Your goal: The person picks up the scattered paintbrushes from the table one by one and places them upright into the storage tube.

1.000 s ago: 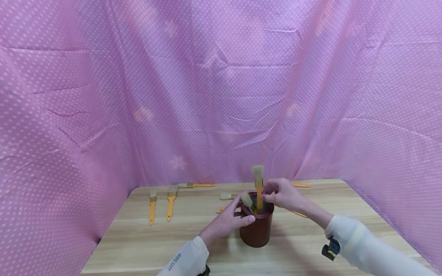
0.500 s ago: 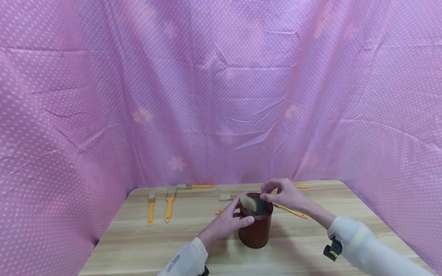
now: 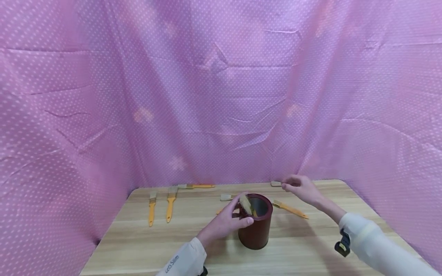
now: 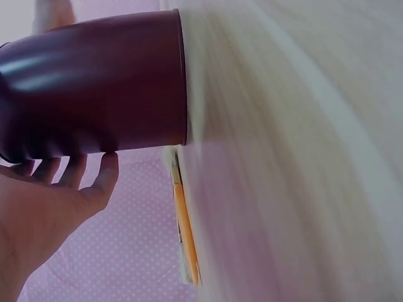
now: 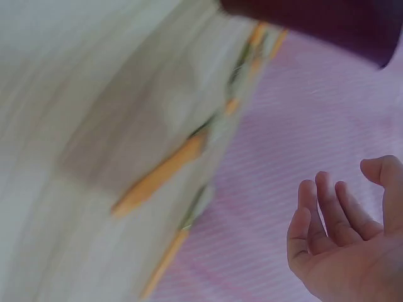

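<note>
A dark red cylindrical can [image 3: 253, 234] stands upright on the table. My left hand [image 3: 224, 222] grips its left side, thumb at the front and fingers behind; the left wrist view shows the curled fingers [image 4: 107, 176] against the can wall. A paintbrush [image 3: 246, 205] leans inside the can, pale bristles up at the left rim. My right hand [image 3: 302, 189] is in the air to the right of the can, holding nothing, with relaxed fingers in the right wrist view. Nearest to it are a paintbrush [image 3: 276, 184] at the back edge, partly hidden by the hand, and another paintbrush [image 3: 291, 209].
Several yellow-handled paintbrushes lie on the wooden table [image 3: 138, 253]: two upright-pointing ones at the left, including one brush [image 3: 170, 205], a sideways brush [image 3: 200, 186] at the back, and a brush [image 3: 226, 197] partly behind my left hand. A pink dotted curtain [image 3: 221, 115] surrounds the table.
A paintbrush that stood upright in the can beside my right hand has dropped down inside it. My right hand has let go and moved right and away. The left hand has stayed on the can.
</note>
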`<state>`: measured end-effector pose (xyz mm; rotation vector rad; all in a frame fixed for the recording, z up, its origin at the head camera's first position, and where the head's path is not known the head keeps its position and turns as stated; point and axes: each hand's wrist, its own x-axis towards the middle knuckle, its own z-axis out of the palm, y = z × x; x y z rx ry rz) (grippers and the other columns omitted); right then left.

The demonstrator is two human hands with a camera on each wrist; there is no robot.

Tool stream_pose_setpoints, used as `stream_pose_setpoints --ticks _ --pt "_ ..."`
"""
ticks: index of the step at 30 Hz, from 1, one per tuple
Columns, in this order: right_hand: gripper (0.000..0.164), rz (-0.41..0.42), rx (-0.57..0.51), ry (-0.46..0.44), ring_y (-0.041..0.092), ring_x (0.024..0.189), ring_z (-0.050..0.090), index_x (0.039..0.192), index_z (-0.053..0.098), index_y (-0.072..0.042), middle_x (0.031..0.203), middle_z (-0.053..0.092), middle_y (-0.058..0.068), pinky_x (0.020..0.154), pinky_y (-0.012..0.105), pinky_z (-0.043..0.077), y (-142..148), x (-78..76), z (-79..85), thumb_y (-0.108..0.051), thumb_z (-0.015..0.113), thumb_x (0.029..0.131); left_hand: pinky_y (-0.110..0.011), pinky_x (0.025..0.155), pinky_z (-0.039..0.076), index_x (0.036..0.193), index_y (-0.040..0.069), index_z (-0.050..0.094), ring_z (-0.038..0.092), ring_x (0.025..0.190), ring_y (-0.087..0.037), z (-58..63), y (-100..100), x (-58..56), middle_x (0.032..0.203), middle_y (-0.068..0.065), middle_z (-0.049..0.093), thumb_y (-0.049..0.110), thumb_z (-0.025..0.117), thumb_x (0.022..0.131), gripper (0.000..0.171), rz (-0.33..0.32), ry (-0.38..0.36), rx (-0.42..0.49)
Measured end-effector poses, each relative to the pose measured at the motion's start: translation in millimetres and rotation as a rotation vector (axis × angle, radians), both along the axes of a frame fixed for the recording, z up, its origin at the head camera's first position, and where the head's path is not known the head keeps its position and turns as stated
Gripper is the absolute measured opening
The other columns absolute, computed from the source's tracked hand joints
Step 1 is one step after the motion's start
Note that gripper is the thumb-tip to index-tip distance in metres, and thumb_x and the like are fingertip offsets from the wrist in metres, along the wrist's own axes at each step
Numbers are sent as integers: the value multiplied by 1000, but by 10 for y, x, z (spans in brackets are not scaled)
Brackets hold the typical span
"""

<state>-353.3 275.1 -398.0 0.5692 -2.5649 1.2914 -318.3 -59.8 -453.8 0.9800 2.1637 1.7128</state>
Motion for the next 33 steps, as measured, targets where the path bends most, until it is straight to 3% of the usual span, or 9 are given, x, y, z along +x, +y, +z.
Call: stream_pose_setpoints --ticks 5,11,18,24,28,33 --pt "23 -54 54 -13 29 97 68 110 71 5 100 73 12 81 37 56 191 -215 -219 -16 67 100 -39 105 43 156 45 30 46 133 -17 21 -85 -7 147 13 46 40 72 95 74 -8 59 2" --pt "23 -131 137 -2 37 100 67 111 70 6 102 72 15 82 47 55 296 -374 -446 -13 65 100 -38 106 42 156 43 31 44 135 -17 3 -182 -11 147 11 47 39 72 95 73 -27 78 11" --pt "27 -110 251 60 53 107 60 116 63 16 115 64 35 88 62 50 397 -594 -610 -1 65 95 -42 107 40 156 43 32 44 135 -19 24 -328 15 149 12 45 40 72 96 72 17 88 -1" --pt "28 -80 410 121 51 104 61 122 63 7 114 65 31 86 65 48 492 -759 -752 -1 65 95 -46 106 39 154 48 32 46 133 -20 14 -485 41 147 12 46 39 72 95 72 65 48 -7" --pt "14 -117 491 111 49 99 61 108 64 4 105 65 25 84 64 48 527 -783 -828 -3 60 97 -47 106 39 155 47 31 46 133 -22 -1 -546 48 147 11 47 37 72 96 73 66 42 0" --pt "14 -168 519 103 50 95 61 99 68 7 101 66 27 80 65 48 540 -781 -836 -3 59 94 -45 107 39 155 46 31 45 135 -20 -12 -564 48 147 11 46 37 72 96 73 72 54 3"
